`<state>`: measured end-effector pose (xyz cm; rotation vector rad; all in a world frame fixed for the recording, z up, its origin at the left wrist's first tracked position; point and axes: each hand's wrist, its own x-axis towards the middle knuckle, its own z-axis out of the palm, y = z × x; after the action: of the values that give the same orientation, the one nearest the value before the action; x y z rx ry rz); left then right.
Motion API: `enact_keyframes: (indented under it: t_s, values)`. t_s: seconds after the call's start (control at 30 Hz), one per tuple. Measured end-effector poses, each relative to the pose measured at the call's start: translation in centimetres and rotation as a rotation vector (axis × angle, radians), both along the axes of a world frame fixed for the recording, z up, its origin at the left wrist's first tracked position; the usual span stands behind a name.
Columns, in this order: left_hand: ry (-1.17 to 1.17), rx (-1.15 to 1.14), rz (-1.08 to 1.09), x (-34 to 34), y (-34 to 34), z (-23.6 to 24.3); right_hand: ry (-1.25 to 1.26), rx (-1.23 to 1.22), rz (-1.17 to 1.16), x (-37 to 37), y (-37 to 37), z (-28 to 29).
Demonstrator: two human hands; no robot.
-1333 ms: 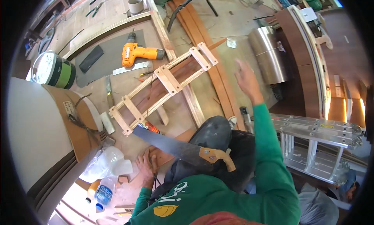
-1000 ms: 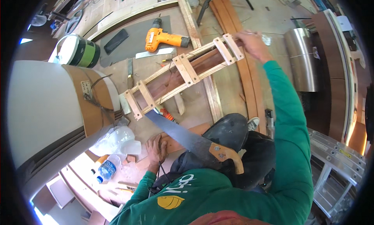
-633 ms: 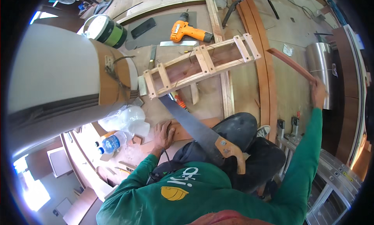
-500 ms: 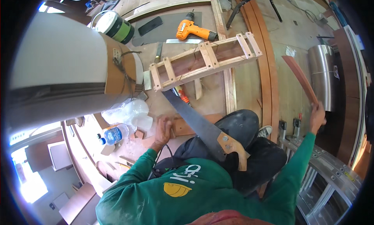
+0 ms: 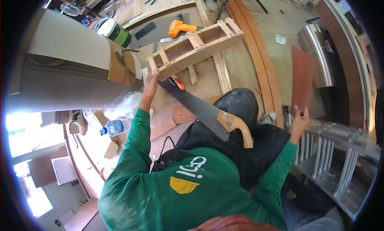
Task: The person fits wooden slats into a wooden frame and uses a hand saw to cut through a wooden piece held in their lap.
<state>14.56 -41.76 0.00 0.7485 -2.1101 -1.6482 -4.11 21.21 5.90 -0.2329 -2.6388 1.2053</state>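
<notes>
In my right hand [image 5: 299, 122] is a thin reddish-brown wooden board [image 5: 302, 77], raised at the right with its broad face showing. My fingers and thumb close on its lower end. My left hand [image 5: 149, 89] grips the near left corner of a long, narrow wooden frame [image 5: 200, 53] with short crosspieces over its top. A handsaw [image 5: 198, 111] with a wooden handle lies across my dark trousers, its blade tip close to the frame's near left end. Beside that tip is a red-and-black hand tool [image 5: 179, 83], partly hidden.
Beyond the frame lie an orange drill [image 5: 180, 28] and a dark phone [image 5: 145, 31]. A bucket [image 5: 115, 32] and a large wrapped roll [image 5: 76, 75] stand left. A water bottle [image 5: 116, 127] is near plastic wrap. An aluminium ladder [image 5: 332, 163] lies right, below a shiny metal cylinder [image 5: 318, 53].
My left hand has risen from the offcuts to the wooden frame's corner. My right hand has drawn the board closer and turned its broad face into view. The whole view has shifted.
</notes>
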Motion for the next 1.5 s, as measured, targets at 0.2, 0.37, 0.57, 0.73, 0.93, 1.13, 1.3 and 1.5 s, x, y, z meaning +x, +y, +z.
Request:
enact_keyframes:
  t_s: [0.2, 0.37, 0.57, 0.73, 0.93, 1.13, 1.3, 1.5]
  values:
    - [-0.064, -0.183, -0.037, -0.9, -0.1, 0.8, 0.006, 0.027, -0.02, 2.5, 1.7, 1.3]
    - [0.063, -0.227, 0.009, -1.5, 1.4, 3.3, 0.02, -0.03, -0.075, 3.1, 3.9, -0.4]
    - [0.134, -0.652, -0.457, -15.0, 10.0, 18.8, 0.057, -0.102, -0.107, 2.8, 4.7, -1.2]
    - [0.117, -1.394, -0.801, -30.7, 19.9, 20.6, 0.088, -0.114, -0.095, 2.4, 2.2, -0.1]
    - [-0.002, -1.323, -0.894, -32.7, 23.4, 17.1, 0.103, -0.039, -0.154, 4.1, 3.2, 0.3]
    - [-0.049, -1.185, -0.853, -31.9, 22.7, 15.4, 0.049, -0.207, -0.212, 3.9, 4.8, 0.9]
    - [-0.133, -1.075, -0.757, -30.0, 19.2, 17.2, 0.135, -0.306, -0.179, 3.6, 4.6, -0.2]
    - [0.006, -0.478, -0.471, -23.5, 8.1, 19.1, 0.135, -0.241, -0.173, 3.3, 5.7, -0.7]
